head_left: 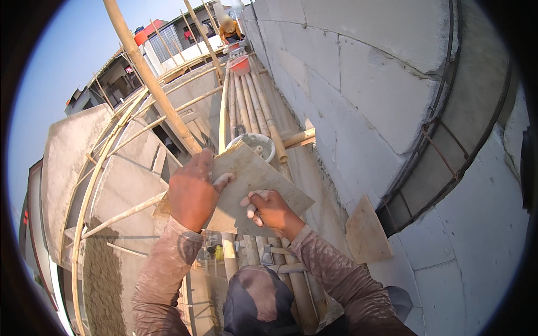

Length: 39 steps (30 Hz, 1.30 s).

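A thin, flat board, smeared grey and tan, is held tilted in front of me. My left hand grips its left edge, thumb on the near face and fingers largely hidden. Against the same face, my right hand is closed round what looks like a short pale handle, mostly covered by the fingers. Pale, dried-looking material coats the fingertips. Just beyond the board, partly covered by it, sits a white tub with grey material and a small pale object inside.
Bamboo poles form a walkway ahead and below, with an upright pole at left. A pale block wall rises at right; a small tan board leans there. Farther along are a red bucket and another person.
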Tool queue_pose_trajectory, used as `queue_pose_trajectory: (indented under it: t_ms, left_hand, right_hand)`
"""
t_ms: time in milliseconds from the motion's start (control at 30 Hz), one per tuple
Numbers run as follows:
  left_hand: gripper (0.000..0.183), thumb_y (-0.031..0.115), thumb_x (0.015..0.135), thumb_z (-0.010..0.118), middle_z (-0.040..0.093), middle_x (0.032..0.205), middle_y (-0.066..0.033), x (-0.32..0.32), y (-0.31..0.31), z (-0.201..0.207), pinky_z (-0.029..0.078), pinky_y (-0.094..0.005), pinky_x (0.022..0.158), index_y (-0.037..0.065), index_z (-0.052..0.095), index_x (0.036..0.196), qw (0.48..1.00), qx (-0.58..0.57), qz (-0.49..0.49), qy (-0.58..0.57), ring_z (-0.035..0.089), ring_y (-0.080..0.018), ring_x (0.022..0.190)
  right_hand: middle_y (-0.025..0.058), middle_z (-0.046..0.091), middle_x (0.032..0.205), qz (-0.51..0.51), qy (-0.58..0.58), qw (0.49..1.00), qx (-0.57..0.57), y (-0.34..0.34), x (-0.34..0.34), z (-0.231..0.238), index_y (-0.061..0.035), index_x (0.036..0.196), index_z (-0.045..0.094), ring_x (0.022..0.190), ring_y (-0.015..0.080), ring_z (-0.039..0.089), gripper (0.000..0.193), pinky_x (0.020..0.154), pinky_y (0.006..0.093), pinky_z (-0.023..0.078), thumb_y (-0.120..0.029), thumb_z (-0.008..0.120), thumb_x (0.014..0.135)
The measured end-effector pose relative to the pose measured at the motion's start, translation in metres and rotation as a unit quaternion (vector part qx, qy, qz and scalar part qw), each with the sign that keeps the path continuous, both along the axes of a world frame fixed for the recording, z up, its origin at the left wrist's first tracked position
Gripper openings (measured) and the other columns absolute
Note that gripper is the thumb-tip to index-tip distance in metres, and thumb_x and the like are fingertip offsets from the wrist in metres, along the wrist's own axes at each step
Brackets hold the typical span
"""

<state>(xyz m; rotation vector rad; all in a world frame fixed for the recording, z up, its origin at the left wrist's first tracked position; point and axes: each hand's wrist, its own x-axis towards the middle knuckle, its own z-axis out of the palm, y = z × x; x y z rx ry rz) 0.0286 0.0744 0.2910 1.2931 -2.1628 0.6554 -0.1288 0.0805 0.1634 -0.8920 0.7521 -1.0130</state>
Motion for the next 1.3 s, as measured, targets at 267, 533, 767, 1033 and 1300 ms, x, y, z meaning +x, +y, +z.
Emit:
queue_pose_trajectory:
  t_ms: [267, 533, 767, 1033, 1300]
  left_hand:
    - [0.056, 0.037, 0.068, 0.084, 0.066, 0.084, -0.0125, -0.013, -0.004, 0.001, 0.051, -0.0415, 0.061, 0.004, 0.058, 0.106, 1.000, -0.011, -0.009, 0.006, 0.066, -0.0337, 0.074]
    - [0.057, 0.041, 0.068, 0.083, 0.068, 0.086, -0.0134, 0.012, 0.004, 0.004, 0.051, -0.0403, 0.059, 0.004, 0.060, 0.105, 0.998, 0.023, 0.050, -0.014, 0.066, -0.0345, 0.070]
    - [0.060, 0.046, 0.073, 0.080, 0.068, 0.087, -0.0152, 0.025, -0.006, -0.010, 0.052, -0.0416, 0.061, 0.002, 0.058, 0.109, 0.995, 0.030, 0.099, -0.007, 0.066, -0.0359, 0.074]
    - [0.072, 0.047, 0.075, 0.079, 0.069, 0.096, -0.0256, 0.133, -0.043, -0.035, 0.053, -0.0451, 0.077, -0.003, 0.057, 0.122, 0.944, 0.143, 0.282, 0.096, 0.067, -0.0407, 0.090]
    - [0.053, 0.032, 0.078, 0.080, 0.073, 0.093, -0.0161, 0.376, -0.031, -0.189, 0.054, -0.0339, 0.074, -0.012, 0.065, 0.104, 0.803, 0.299, 0.202, 0.474, 0.070, -0.0225, 0.081]
  right_hand:
    - [0.0123, 0.059, 0.065, -0.248, 0.119, 0.938, -0.212, -0.008, 0.029, -0.048, -0.0003, 0.075, 0.058, 0.061, 0.0269, 0.056, 0.039, 0.061, 0.0381, 0.043, -0.030, 0.051, 0.100]
    - [0.0136, 0.059, 0.067, -0.054, 0.235, 0.930, -0.276, -0.012, -0.016, -0.010, 0.0003, 0.077, 0.060, 0.061, 0.0292, 0.055, 0.035, 0.061, 0.0379, 0.044, -0.023, 0.049, 0.101]
    - [0.0028, 0.051, 0.063, 0.055, 0.053, 0.994, -0.080, 0.009, -0.006, 0.006, -0.0042, 0.076, 0.056, 0.053, 0.0123, 0.049, 0.037, 0.053, 0.0296, 0.040, -0.030, 0.048, 0.102]
    - [0.0015, 0.050, 0.059, -0.133, 0.251, 0.955, -0.087, -0.026, -0.093, -0.086, -0.0012, 0.079, 0.058, 0.051, 0.0113, 0.050, 0.038, 0.049, 0.0273, 0.041, -0.031, 0.049, 0.101]
    - [0.0043, 0.054, 0.061, -0.154, 0.320, 0.934, -0.042, -0.039, -0.092, -0.151, -0.0001, 0.079, 0.061, 0.050, 0.0135, 0.053, 0.037, 0.049, 0.0290, 0.045, -0.028, 0.049, 0.100]
